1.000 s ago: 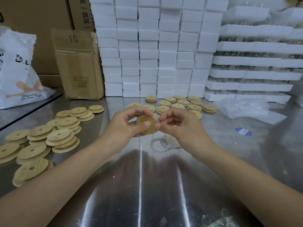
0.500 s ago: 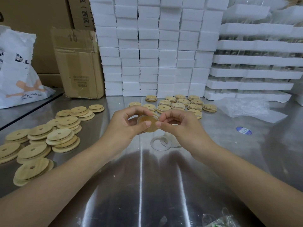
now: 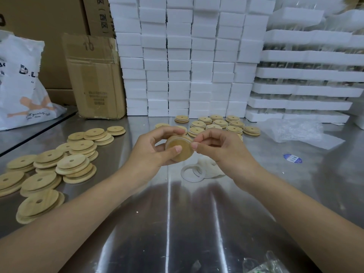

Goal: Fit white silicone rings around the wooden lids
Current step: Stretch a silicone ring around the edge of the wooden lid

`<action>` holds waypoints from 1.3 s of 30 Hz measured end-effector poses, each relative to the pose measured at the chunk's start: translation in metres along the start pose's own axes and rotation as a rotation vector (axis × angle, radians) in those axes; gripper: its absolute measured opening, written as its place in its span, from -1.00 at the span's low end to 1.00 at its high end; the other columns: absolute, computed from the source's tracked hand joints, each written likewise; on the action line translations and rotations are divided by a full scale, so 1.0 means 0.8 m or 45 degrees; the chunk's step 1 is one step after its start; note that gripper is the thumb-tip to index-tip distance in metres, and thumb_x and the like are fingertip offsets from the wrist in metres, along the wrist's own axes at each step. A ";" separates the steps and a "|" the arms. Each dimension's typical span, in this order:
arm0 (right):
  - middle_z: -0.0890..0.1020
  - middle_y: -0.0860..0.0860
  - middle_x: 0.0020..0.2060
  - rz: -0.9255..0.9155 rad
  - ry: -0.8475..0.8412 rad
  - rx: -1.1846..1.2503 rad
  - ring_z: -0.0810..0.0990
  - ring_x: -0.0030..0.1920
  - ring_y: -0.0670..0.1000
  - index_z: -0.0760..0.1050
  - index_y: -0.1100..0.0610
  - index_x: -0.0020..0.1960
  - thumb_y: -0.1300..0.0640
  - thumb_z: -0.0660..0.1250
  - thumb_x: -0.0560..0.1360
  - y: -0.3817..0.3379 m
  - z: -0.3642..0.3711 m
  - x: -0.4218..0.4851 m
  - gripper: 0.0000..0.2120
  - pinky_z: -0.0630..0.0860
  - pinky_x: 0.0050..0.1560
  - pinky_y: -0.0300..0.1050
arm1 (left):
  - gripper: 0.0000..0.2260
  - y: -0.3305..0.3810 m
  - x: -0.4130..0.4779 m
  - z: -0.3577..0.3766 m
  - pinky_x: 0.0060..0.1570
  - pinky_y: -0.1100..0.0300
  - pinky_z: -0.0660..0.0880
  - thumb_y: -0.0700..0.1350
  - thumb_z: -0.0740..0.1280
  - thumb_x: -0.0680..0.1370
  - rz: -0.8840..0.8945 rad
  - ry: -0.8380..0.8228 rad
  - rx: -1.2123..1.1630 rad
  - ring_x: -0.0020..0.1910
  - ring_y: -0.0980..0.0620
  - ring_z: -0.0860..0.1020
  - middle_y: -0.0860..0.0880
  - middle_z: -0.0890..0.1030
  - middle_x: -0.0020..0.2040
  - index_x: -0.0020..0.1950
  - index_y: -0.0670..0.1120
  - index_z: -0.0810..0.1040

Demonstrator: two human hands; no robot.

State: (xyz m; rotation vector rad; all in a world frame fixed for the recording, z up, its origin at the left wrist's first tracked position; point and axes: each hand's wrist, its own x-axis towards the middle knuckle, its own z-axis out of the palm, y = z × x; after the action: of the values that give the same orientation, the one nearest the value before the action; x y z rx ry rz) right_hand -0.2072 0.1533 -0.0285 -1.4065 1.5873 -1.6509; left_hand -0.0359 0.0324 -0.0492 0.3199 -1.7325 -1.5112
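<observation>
My left hand (image 3: 151,152) grips a round wooden lid (image 3: 180,147) above the middle of the steel table, thumb on its face. My right hand (image 3: 220,148) pinches the lid's right edge, where a white silicone ring (image 3: 188,139) shows along the upper rim. Loose white rings (image 3: 192,173) lie on the table just below my hands. Bare wooden lids (image 3: 74,164) with centre holes are heaped at the left. A group of lids with white rings (image 3: 218,124) sits behind my hands.
Stacks of white foam boxes (image 3: 189,56) wall off the back. A cardboard box (image 3: 96,75) and a white plastic bag (image 3: 21,85) stand at back left. Clear plastic wrap (image 3: 299,133) and a blue sticker (image 3: 292,158) lie at right on the steel table (image 3: 177,223).
Both hands stay on the lid in mid-air. The lid has tilted slightly and my fingers have shifted along its rim; the white ring now shows on the upper edge.
</observation>
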 end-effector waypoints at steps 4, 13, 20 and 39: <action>0.75 -0.03 -0.21 -0.006 -0.044 -0.028 0.68 -0.19 -0.15 0.69 0.09 -0.13 0.20 0.59 0.48 0.002 0.001 -0.001 -0.91 0.51 -0.17 -0.41 | -0.68 -0.001 0.003 -0.004 0.09 -0.12 0.71 -0.35 0.44 0.59 -0.071 0.047 -0.158 0.17 -0.08 0.72 -0.05 0.71 0.22 0.29 -0.08 0.70; 0.68 -0.08 -0.27 0.103 -0.102 -0.045 0.59 -0.27 -0.19 0.67 0.07 -0.15 0.14 0.55 0.52 0.005 0.003 -0.002 -0.90 0.44 -0.27 -0.46 | -0.71 -0.010 0.003 -0.003 0.16 -0.19 0.68 -0.33 0.43 0.61 -0.120 0.068 -0.214 0.24 -0.16 0.70 -0.07 0.71 0.26 0.24 -0.03 0.74; 0.69 -0.01 -0.21 0.124 -0.010 0.030 0.61 -0.24 -0.18 0.65 0.16 -0.05 0.24 0.56 0.49 0.005 0.010 -0.005 -0.90 0.47 -0.25 -0.42 | -0.71 -0.013 0.001 0.002 0.14 -0.12 0.69 -0.34 0.41 0.63 -0.127 0.111 -0.273 0.26 -0.13 0.70 -0.13 0.68 0.29 0.30 -0.09 0.69; 0.73 -0.05 -0.22 0.189 -0.064 -0.076 0.68 -0.16 -0.15 0.69 0.03 -0.06 0.07 0.48 0.59 0.003 0.002 -0.003 -0.93 0.49 -0.15 -0.27 | -0.60 -0.013 0.005 -0.002 0.15 -0.06 0.69 -0.08 0.51 0.48 -0.166 0.122 -0.205 0.21 -0.14 0.71 -0.19 0.70 0.26 0.32 -0.05 0.65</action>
State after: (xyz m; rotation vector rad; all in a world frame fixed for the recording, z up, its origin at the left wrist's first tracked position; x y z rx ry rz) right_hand -0.2059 0.1543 -0.0314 -1.3142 1.6822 -1.4832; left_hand -0.0405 0.0257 -0.0573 0.4212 -1.5297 -1.6903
